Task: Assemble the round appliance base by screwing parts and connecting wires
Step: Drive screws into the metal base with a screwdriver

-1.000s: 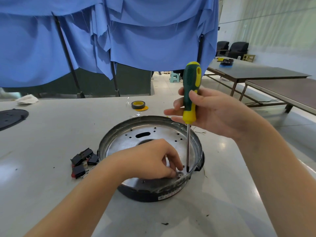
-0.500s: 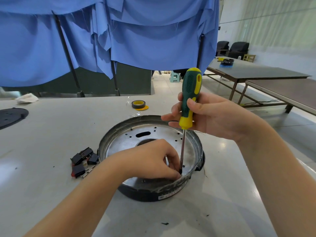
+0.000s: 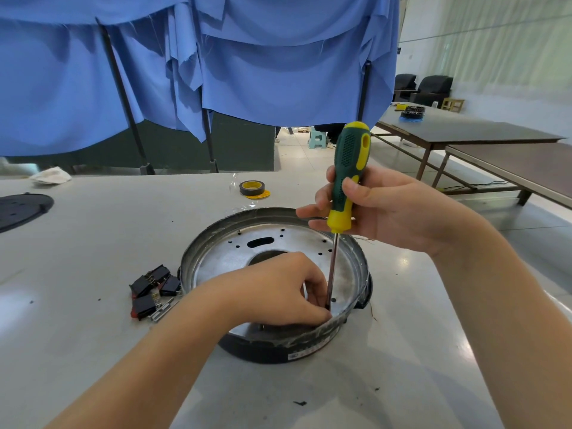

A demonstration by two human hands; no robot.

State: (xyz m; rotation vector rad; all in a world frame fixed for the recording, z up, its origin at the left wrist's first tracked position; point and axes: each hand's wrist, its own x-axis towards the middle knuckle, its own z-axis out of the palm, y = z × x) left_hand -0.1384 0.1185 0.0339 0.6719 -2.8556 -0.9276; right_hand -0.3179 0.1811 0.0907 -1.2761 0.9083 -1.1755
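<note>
The round appliance base [image 3: 223,258], a shallow metal pan with a dark outer rim and several holes, sits on the white table in front of me. My right hand [image 3: 383,212] grips a green and yellow screwdriver [image 3: 348,178] held nearly upright, its shaft running down to the near inner floor of the base. My left hand [image 3: 278,289] rests inside the base with its fingers curled around the screwdriver tip. The fingers hide whatever small part is pinched there.
Several small black switch parts with metal terminals [image 3: 153,289] lie just left of the base. A roll of black and yellow tape [image 3: 252,188] lies behind it. A black round plate [image 3: 18,209] sits at the far left. Blue cloth hangs behind the table.
The screwdriver has dropped lower and its tip has shifted left to my left fingertips. My left hand has stayed in place inside the base.
</note>
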